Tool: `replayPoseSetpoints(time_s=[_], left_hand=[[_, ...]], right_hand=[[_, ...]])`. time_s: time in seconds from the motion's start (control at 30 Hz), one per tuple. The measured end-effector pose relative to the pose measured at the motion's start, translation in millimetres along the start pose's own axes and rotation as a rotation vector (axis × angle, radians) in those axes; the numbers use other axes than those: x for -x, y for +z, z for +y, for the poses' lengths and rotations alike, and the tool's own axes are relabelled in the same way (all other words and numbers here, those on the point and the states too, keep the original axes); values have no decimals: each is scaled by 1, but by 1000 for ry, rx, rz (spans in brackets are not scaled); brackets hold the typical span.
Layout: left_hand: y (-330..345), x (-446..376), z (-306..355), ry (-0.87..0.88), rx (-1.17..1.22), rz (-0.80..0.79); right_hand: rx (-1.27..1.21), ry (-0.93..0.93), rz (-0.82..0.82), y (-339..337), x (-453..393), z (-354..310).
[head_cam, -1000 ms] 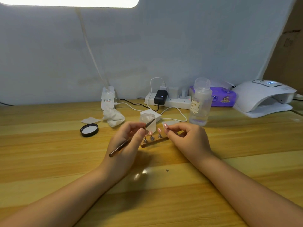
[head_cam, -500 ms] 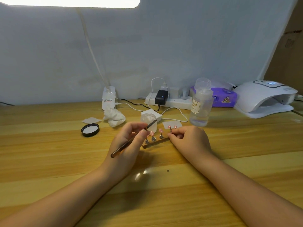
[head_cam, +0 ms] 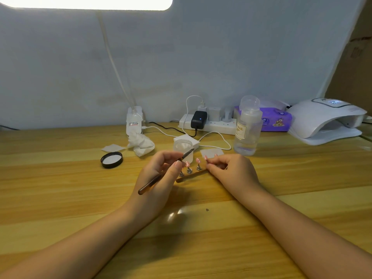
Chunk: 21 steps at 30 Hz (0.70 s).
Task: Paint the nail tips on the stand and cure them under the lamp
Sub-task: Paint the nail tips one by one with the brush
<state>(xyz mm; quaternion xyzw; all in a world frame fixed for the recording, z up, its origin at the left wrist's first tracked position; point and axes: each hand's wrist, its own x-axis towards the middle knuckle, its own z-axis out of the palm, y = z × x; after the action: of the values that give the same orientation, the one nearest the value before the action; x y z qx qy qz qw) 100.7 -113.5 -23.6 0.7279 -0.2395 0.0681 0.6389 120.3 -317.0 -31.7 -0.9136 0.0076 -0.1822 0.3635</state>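
The left hand (head_cam: 159, 174) pinches the nail brush (head_cam: 161, 175), ready to paint. The right hand (head_cam: 231, 170) pinches the stand (head_cam: 191, 176) end, steadying the pink nail tips (head_cam: 198, 160) between both grips.

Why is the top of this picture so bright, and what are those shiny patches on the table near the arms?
Head view: the blown-out white band is an overhead light panel, overexposed; the shiny patches on the wooden table look like its glare between the forearms; the wide lens bends the table edge and the white curing lamp; the small pink nail tips are slightly soft.
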Motion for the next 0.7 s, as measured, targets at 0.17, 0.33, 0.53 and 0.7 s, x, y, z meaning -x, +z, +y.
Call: replayPoseSetpoints(time_s=[0.17, 0.33, 0.53, 0.7], left_hand=[[0, 0, 1, -1, -7, -4], [-1, 0, -1, -1, -30, 1], [-1, 0, -4, 11, -62, 0], [0, 1, -3, 18, -64, -16]], right_hand=[[69, -2, 39, 1, 1, -1], [100, 12, 87, 2, 6, -4], [144, -75, -27, 1, 7, -7], [141, -89, -44, 0, 6, -7]])
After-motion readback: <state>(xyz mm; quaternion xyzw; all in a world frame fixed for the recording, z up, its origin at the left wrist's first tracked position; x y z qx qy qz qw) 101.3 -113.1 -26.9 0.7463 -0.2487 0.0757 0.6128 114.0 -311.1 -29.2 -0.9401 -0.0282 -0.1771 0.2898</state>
